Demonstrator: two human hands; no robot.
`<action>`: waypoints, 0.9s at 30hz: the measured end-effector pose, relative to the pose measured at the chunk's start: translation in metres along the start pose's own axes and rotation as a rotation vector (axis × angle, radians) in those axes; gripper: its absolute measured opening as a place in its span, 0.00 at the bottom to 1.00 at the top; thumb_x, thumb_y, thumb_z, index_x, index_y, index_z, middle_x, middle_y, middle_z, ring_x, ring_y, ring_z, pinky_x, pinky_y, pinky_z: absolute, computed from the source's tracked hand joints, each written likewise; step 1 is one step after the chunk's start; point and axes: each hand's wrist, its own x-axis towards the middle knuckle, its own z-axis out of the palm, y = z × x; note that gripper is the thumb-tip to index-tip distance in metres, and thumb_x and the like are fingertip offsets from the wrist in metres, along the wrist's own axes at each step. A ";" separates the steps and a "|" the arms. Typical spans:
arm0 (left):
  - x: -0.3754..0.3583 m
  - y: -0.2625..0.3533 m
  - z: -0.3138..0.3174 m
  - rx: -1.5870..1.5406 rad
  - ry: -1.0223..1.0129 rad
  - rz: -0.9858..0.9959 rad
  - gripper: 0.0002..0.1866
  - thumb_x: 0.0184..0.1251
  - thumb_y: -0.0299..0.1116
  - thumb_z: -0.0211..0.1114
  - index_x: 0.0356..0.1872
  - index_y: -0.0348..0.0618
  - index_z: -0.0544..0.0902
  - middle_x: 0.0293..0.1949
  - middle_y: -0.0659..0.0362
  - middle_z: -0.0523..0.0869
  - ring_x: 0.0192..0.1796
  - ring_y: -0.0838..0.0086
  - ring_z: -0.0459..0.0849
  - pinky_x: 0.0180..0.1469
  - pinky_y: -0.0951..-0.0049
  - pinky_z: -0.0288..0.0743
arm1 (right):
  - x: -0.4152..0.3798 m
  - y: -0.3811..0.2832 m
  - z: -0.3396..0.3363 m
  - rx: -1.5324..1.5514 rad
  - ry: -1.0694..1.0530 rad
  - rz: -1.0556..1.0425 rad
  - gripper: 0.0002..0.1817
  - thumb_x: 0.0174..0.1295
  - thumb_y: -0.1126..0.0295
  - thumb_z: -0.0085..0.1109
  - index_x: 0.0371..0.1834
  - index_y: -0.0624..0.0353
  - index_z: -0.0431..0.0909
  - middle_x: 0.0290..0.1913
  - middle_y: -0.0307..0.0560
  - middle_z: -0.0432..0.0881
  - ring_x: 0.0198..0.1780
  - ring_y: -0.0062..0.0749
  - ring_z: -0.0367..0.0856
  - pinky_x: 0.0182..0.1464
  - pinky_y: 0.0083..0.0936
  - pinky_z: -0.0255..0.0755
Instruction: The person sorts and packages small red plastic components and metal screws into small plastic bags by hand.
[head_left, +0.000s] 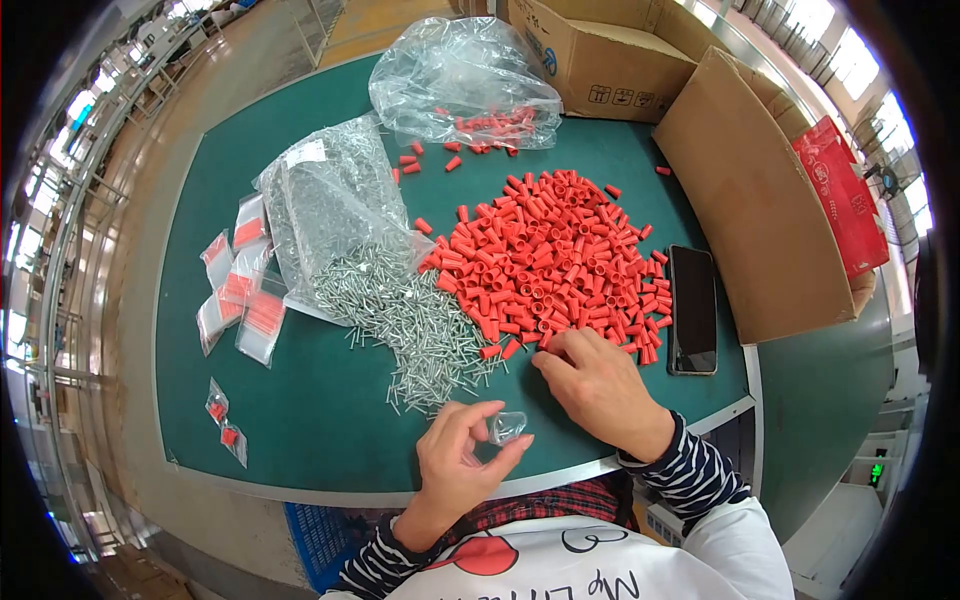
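My left hand (462,448) pinches a small clear plastic bag (507,427) open between thumb and fingers; a few screws show inside it. At the near edge of a big pile of red plastic caps (550,250), my right hand (600,388) has its fingers bent together around a cap, which they partly hide. A heap of silver screws (420,340) lies left of the caps, spilling from a large clear plastic bag (335,200). Two small filled bags (228,425) with red caps inside lie at the table's left front.
Small flat zip bags (240,285) with red marks lie on the left of the green table (330,440). A phone (692,310) rests right of the caps. Behind them are a clear bag of caps (460,80) and cardboard boxes (750,200), one holding a red packet (840,195).
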 end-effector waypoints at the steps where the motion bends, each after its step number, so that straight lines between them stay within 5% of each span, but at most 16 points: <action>1: 0.001 0.002 0.000 0.008 -0.003 -0.002 0.24 0.43 0.25 0.82 0.45 0.40 0.83 0.26 0.62 0.72 0.25 0.79 0.71 0.24 0.80 0.66 | 0.001 0.001 0.002 0.013 0.002 -0.019 0.14 0.52 0.76 0.61 0.44 0.62 0.80 0.42 0.46 0.76 0.45 0.41 0.78 0.43 0.33 0.75; 9: -0.001 -0.001 -0.001 0.001 -0.038 -0.015 0.26 0.44 0.21 0.81 0.48 0.36 0.81 0.30 0.63 0.71 0.30 0.82 0.69 0.29 0.83 0.64 | 0.023 0.003 0.012 0.097 0.125 -0.108 0.14 0.52 0.76 0.64 0.43 0.61 0.81 0.46 0.46 0.79 0.43 0.40 0.78 0.44 0.32 0.75; 15: -0.001 -0.001 -0.002 0.009 -0.042 -0.038 0.27 0.43 0.21 0.80 0.49 0.35 0.81 0.30 0.63 0.71 0.31 0.80 0.69 0.31 0.82 0.65 | 0.036 0.002 0.011 -0.073 -0.052 -0.249 0.15 0.53 0.73 0.59 0.45 0.63 0.79 0.44 0.46 0.76 0.44 0.39 0.77 0.46 0.30 0.75; 21: 0.002 -0.005 0.002 0.037 0.034 0.026 0.26 0.44 0.29 0.82 0.47 0.42 0.83 0.26 0.63 0.71 0.23 0.80 0.70 0.21 0.79 0.63 | 0.038 0.001 0.012 -0.076 -0.128 -0.200 0.15 0.54 0.74 0.60 0.46 0.62 0.78 0.40 0.48 0.74 0.42 0.39 0.78 0.42 0.31 0.76; 27: 0.000 -0.001 -0.001 0.049 -0.016 -0.035 0.28 0.43 0.22 0.81 0.49 0.35 0.80 0.30 0.62 0.72 0.30 0.79 0.69 0.31 0.81 0.66 | 0.027 -0.005 -0.018 0.490 -0.064 -0.128 0.13 0.54 0.78 0.67 0.44 0.60 0.80 0.41 0.48 0.76 0.40 0.40 0.81 0.39 0.31 0.79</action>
